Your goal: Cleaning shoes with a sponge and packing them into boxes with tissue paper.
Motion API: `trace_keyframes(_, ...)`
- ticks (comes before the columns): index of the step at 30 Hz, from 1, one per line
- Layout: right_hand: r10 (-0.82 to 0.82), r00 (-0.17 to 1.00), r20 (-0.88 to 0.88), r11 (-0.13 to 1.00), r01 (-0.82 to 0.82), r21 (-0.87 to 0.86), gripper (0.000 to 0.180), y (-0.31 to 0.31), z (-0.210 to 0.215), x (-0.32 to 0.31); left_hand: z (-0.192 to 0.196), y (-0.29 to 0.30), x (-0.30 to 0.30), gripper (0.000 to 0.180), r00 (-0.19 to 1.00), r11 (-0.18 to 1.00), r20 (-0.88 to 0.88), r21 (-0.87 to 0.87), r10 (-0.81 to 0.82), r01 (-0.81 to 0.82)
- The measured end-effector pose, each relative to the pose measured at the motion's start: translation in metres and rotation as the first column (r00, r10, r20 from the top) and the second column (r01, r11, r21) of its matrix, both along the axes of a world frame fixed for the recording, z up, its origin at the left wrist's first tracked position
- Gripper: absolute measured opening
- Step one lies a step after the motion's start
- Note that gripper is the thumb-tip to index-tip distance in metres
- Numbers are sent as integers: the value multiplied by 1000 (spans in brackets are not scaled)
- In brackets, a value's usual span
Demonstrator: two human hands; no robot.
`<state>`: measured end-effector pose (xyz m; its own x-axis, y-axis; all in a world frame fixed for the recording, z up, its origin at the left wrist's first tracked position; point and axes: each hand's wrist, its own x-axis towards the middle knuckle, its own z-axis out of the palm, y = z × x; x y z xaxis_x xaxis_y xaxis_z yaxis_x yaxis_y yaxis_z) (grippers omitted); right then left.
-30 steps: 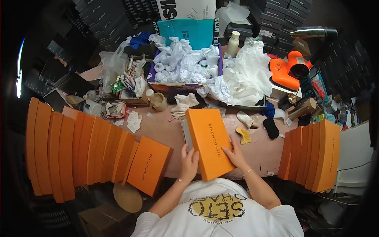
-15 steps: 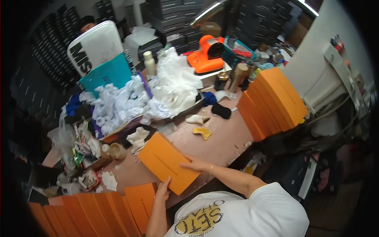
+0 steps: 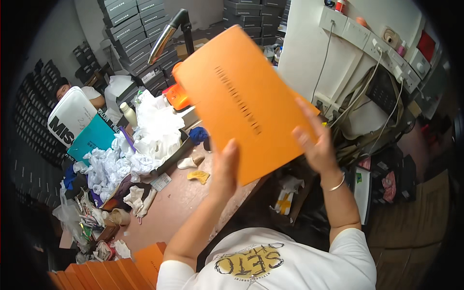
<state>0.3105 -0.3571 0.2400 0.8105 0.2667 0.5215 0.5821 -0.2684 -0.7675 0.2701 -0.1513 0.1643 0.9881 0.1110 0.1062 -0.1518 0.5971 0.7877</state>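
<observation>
An orange shoebox-like box is raised in front of me, tilted, with dark lettering on its lid. My left hand is closed on its near left edge, thumb on the lid. On its right side my right hand grips the edge, with the fingertips partly blurred. Behind the box, most of the stack of orange boxes at the right is hidden; only a corner shows. More orange boxes stand in a row at the lower left.
On the pink table lie a yellow cloth scrap, crumpled white paper in a tray and a brown jar. Grey shoeboxes are piled at the back. A person sits at the far left. Cables hang at the right wall.
Both hands have lifted the orange box off the table area, up and to the right. It now covers the right-hand stack. The head view has swung to the right.
</observation>
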Motion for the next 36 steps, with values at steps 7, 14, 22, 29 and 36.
trace_keyframes(7,85,841,-535,948,97,303,38,-157,-41,178,-45,-106,63,62,962,959,-83,95,-261,268)
trace_keyframes(14,-446,887,118,831,361,423,27,-94,-43,95,-88,-6,-8,34,923,850,-284,-521,-262,81)
trace_keyframes(22,145,590,794,368,713,-597,36,9,-54,41,-107,53,-134,26,888,929,-453,-358,-82,-97)
trace_keyframes(29,283,610,740,277,687,-672,9,3,-65,70,-131,53,-162,24,911,902,-411,-409,-46,-139)
trace_keyframes(36,214,693,688,554,494,-670,4,-1,-46,63,-148,21,-127,23,886,902,-450,-420,-111,-101)
